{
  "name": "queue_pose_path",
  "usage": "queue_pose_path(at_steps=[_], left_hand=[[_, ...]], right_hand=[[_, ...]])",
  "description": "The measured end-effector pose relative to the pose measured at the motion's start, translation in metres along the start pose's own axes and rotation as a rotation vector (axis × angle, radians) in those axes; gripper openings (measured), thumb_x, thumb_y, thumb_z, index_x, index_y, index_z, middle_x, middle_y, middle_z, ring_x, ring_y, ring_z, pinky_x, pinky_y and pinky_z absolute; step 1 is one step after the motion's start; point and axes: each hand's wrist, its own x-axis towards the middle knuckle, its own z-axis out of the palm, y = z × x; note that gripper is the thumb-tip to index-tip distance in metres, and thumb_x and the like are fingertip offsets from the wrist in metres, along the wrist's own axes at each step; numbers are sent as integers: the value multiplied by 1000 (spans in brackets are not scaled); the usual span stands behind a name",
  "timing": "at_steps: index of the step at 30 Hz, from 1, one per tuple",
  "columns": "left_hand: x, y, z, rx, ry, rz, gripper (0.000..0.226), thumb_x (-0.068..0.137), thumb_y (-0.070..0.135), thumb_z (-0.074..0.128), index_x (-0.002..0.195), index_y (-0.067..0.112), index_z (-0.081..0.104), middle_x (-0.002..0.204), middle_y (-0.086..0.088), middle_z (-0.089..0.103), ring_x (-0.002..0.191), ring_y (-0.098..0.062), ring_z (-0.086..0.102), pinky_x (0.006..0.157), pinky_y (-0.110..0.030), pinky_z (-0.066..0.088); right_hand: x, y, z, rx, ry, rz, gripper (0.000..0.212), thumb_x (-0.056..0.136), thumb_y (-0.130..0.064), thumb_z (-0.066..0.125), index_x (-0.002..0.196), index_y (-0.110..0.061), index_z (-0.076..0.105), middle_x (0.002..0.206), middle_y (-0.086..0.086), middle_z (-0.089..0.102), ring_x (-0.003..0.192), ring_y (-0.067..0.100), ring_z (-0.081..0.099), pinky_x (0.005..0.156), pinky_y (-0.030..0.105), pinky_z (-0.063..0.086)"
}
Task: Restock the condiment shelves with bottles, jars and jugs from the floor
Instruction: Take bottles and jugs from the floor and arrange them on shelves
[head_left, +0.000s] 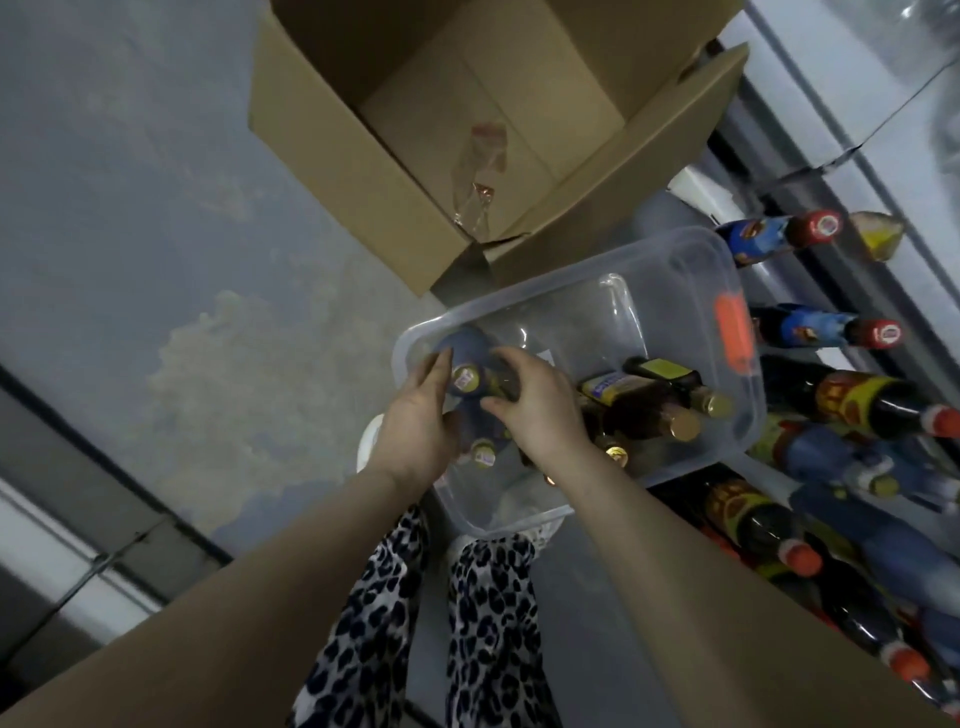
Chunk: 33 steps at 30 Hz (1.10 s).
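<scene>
A clear plastic bin (675, 270) sits on the floor with several dark bottles in it. At its left end my left hand (415, 421) curls round a dark bottle with a gold cap (465, 376). Right beside it, my right hand (540, 410) grips the neck of a second dark bottle (500, 391), whose cap is hidden by my fingers. Another gold-capped bottle (483, 453) stands just below my hands. More brown gold-capped bottles (644, 410) lean together at the bin's right side.
An open cardboard box (363, 171) with crumpled clear wrap inside stands beyond the bin. At the right, shelves (841, 119) hold red-capped bottles (810, 228) and dark sauce bottles (857, 400). Grey floor (156, 234) lies to the left. My patterned trouser legs are below.
</scene>
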Motion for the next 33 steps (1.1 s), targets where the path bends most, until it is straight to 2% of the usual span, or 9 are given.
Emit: queue_pose_path(at_steps=[8, 14, 18, 22, 25, 27, 29, 31, 33], left_hand=[[22, -8, 10, 20, -5, 22, 72, 90, 9, 62, 154, 10, 28, 156, -12, 35, 130, -32, 50, 104, -28, 35], [29, -3, 13, -8, -25, 46, 72, 92, 5, 58, 155, 11, 24, 161, -8, 27, 141, -27, 38, 108, -21, 27], [33, 10, 7, -35, -27, 71, 73, 89, 3, 62, 153, 11, 28, 159, -11, 31, 143, -26, 35, 113, -22, 23], [34, 27, -6, -107, -20, 71, 78, 85, -5, 63, 152, 17, 30, 153, -9, 40, 139, -24, 41, 117, -34, 29], [23, 48, -22, -122, -44, 98, 81, 80, -4, 71, 150, 12, 34, 147, -12, 47, 133, -27, 46, 110, -34, 37], [13, 62, -34, -121, -46, 139, 81, 77, -2, 77, 147, 7, 38, 144, -14, 50, 131, -29, 49, 104, -23, 38], [1, 79, -51, -115, -59, 188, 86, 72, 2, 83, 146, 5, 40, 140, -15, 53, 127, -30, 51, 95, -13, 33], [-11, 96, -71, -79, -121, 217, 96, 68, 8, 87, 149, 9, 35, 142, -12, 52, 128, -28, 50, 94, -14, 31], [-26, 114, -90, -73, -196, 230, 104, 66, 14, 90, 151, 15, 31, 143, -6, 51, 129, -22, 49, 100, -18, 34]], right_hand=[[26, 1, 32, -27, -40, -80, 55, 81, -8, 77, 133, -15, 62, 133, 12, 60, 123, 30, 55, 105, 36, 42], [28, 13, 19, -34, -11, -173, 40, 92, -12, 67, 132, -14, 62, 123, 14, 68, 114, 32, 61, 96, 36, 46], [33, 14, -8, -50, -43, -199, 40, 93, -19, 68, 132, -18, 61, 121, 11, 69, 114, 30, 61, 99, 40, 47], [30, 5, -42, 16, -14, -202, 38, 89, -22, 73, 125, -17, 64, 116, 6, 71, 110, 26, 64, 96, 41, 49], [14, -4, -79, 118, 25, -157, 34, 86, -26, 76, 117, -20, 68, 105, 0, 72, 102, 20, 66, 91, 37, 51], [1, -13, -104, 229, 32, -119, 32, 86, -25, 77, 116, -17, 69, 103, -1, 73, 101, 17, 68, 89, 36, 54], [-19, -25, -133, 363, 40, -106, 24, 87, -21, 77, 110, -19, 70, 97, -8, 75, 96, 6, 69, 81, 25, 54], [-40, -41, -158, 430, 55, -118, 18, 88, -19, 77, 105, -22, 71, 88, -15, 75, 87, -4, 69, 71, 13, 50], [-61, -57, -182, 504, 70, -114, 14, 89, -18, 76, 101, -23, 72, 84, -15, 75, 80, -6, 68, 63, 9, 48]])
